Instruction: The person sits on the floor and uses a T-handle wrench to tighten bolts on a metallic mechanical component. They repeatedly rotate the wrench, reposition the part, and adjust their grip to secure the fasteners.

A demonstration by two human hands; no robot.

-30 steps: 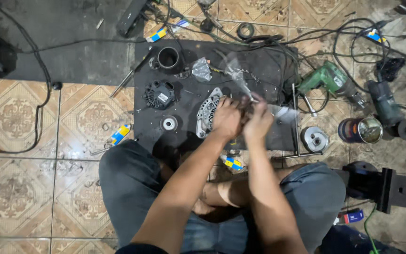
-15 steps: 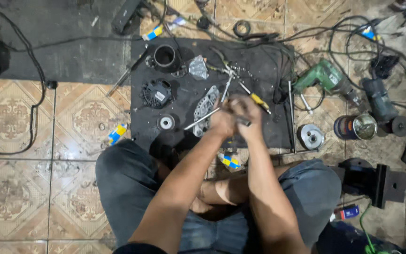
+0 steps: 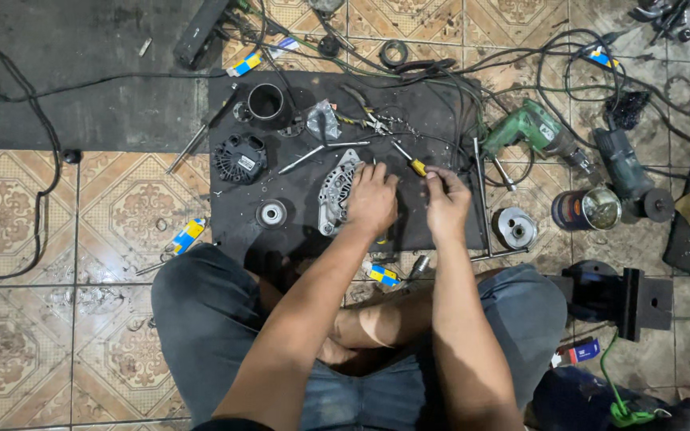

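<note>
On black mat (image 3: 297, 211) — ribbed silver alternator housing (image 3: 335, 191), left hand (image 3: 373, 199) resting on it, right hand (image 3: 445, 199) apart, pinched.

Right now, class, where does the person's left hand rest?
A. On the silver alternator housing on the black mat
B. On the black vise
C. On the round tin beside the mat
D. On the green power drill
A: the left hand lies on the silver alternator housing on the black mat, while the green drill lies apart, untouched.
</note>
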